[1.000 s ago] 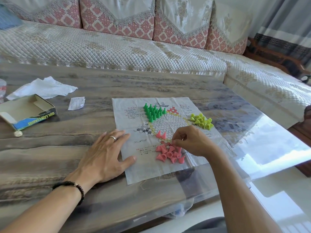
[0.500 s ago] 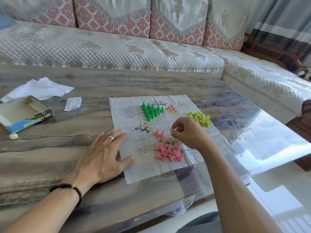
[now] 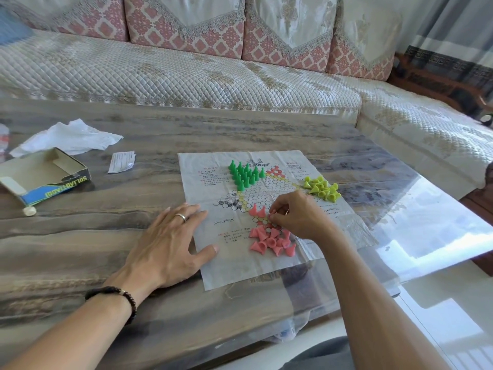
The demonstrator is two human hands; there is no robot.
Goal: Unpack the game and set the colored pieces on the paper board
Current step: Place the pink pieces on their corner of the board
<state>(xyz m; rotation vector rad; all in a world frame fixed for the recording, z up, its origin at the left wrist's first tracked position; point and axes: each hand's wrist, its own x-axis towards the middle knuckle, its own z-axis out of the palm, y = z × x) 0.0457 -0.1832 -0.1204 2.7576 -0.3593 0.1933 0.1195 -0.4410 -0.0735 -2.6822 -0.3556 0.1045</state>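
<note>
Change: since the picture half a second back, the right hand [image 3: 296, 216] has dropped from the board's middle toward the near point of the star, just above the pink heap; the left hand has stayed where it was.
Right hand: fingers curled, fingertips [image 3: 272, 215] drawn together at the printed cells, beside two upright pink pieces [image 3: 257, 211]. Whether a piece sits between the tips, I cannot tell; they hide it.
Left hand [image 3: 170, 243]: flat, fingers straight and slightly spread, pressing the table [image 3: 80, 236], with fingertips and thumb lying over the left edge of the paper board [image 3: 213, 209]. A ring [image 3: 181, 217] is on one finger, a beaded bracelet [image 3: 120, 297] at the wrist.
Paper board: spread flat on the table, near the front edge.
Pink heap [image 3: 272, 240]: loose, mostly tipped over, on the board's near part, touching the right hand's underside.
Green pieces [image 3: 245, 173]: upright, packed in the far-left point of the star.
Yellow pieces [image 3: 322, 188]: tumbled in a pile at the board's right edge.
Box [image 3: 45, 174]: open, far left of the table, well apart from the board.
Folded slip [image 3: 121, 161]: between box and board.
White wrapper [image 3: 69, 137]: crumpled behind the box.
</note>
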